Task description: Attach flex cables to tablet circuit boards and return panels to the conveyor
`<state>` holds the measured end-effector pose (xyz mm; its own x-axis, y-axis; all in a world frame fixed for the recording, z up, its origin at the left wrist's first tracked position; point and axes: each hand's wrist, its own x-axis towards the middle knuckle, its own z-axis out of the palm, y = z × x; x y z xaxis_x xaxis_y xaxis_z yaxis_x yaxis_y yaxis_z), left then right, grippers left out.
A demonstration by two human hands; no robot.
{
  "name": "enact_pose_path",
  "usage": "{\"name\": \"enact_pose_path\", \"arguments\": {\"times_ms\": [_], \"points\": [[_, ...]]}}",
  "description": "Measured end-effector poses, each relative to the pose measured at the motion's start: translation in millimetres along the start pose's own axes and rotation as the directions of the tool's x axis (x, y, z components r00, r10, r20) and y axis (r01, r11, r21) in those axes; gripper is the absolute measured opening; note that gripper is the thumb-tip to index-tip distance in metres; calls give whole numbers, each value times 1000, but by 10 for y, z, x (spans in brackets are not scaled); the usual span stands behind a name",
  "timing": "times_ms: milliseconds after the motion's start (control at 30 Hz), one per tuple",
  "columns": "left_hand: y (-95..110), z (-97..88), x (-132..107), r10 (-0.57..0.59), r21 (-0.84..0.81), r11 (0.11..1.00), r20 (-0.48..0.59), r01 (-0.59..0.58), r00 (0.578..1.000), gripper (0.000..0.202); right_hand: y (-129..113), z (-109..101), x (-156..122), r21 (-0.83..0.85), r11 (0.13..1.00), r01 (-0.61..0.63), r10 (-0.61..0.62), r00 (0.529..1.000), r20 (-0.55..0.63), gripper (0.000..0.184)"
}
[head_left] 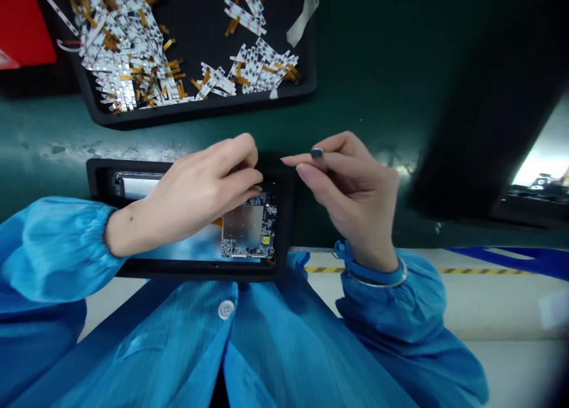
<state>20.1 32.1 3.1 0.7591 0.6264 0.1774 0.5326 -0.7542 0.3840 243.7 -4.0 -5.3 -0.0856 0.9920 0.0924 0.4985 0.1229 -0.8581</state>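
Observation:
My left hand [208,174] reaches over a black tray [284,218] that holds an opened flat electronic device. Its fingers are curled together at the upper edge of the circuit board [242,225]; anything between them is hidden. The board carries a large metal shield and a small yellow part, and a bluish panel [178,246] lies to its left. To the right of the tray, my right hand [355,185] is raised with its thumb and fingers pinched. A small dark blue piece [317,153] shows at these fingers; its kind is unclear.
A larger black tray [200,108] at the back holds many white strips [127,52] with orange flex tails. A pale crumpled strip [303,18] lies on its right rim. There is a red bin [24,25] at far left and a dark blurred object [480,111] on the right.

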Motion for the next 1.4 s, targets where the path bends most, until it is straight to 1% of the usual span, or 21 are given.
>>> {"name": "enact_pose_path", "arguments": {"times_ms": [67, 133, 267, 400, 633, 833, 1133, 1300, 1400], "points": [[7, 31, 46, -35, -44, 998, 9, 35, 999, 29, 14, 40, -10, 9, 1000, 6, -6, 1000, 20, 18], [7, 49, 62, -40, -72, 997, 4, 40, 999, 26, 18, 58, -15, 21, 1000, -3, 2, 1000, 28, 17], [12, 54, 54, -51, -73, 996, 4, 52, 999, 19, 18, 53, -10, 45, 999, -23, 22, 999, 27, 17], [18, 62, 40, -53, -57, 997, -11, 53, 999, 15, 37, 51, -1, 75, 997, -6, 3, 999, 35, 17], [1, 85, 35, -60, -66, 996, -12, 59, 998, 16, 57, 54, -5, 73, 997, -22, 18, 998, 53, 17], [7, 89, 30, -65, -60, 996, -22, 64, 998, 14, 63, 49, -3, 110, 994, -13, 7, 998, 62, 15], [-1, 94, 24, -68, -45, 997, -29, 67, 997, 12, 44, 38, 10, 40, 999, -9, 4, 994, 110, 17], [11, 84, 4, -93, -75, 993, -56, 89, 994, 10, 47, 37, 13, 51, 999, -3, -3, 994, 106, 16], [18, 85, -5, -79, -64, 995, -70, 75, 994, 11, 56, 37, 15, 66, 998, 3, -10, 994, 105, 16]]}}
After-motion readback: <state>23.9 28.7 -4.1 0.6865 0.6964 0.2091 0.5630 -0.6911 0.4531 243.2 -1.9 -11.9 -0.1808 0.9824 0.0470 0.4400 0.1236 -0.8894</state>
